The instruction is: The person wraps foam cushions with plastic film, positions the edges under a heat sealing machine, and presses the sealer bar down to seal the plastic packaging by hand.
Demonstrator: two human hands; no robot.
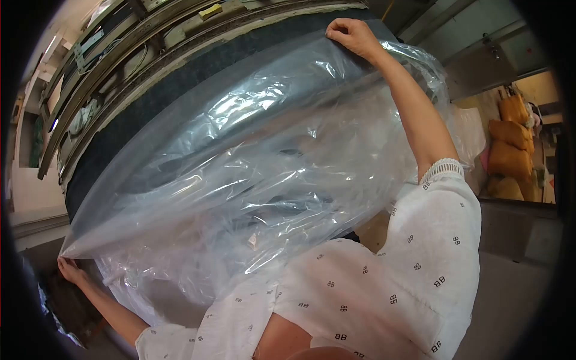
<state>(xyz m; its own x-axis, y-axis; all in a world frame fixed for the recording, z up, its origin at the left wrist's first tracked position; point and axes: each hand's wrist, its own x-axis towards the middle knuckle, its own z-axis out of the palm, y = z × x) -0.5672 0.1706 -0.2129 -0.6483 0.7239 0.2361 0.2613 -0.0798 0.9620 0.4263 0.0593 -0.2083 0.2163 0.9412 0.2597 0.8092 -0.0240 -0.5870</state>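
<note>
A large clear plastic sheet [252,162] stretches in glossy folds in front of my body, over a dark cloth-like surface [120,141]. Low at the left, my left hand [71,270] is closed on a gathered corner of the sheet. My right hand [355,39] reaches to the upper right, its thumb and fingers pinched at the far edge of the sheet. Between both hands that edge runs in a long curve, while the rest hangs crumpled towards my torso and past my right forearm.
Beyond the dark surface runs a long metal-railed frame [144,45] with wires and a small yellow block [210,11] on it. Orange-brown bundles [510,153] are stacked at the right. A grey metal structure [480,54] stands at the upper right.
</note>
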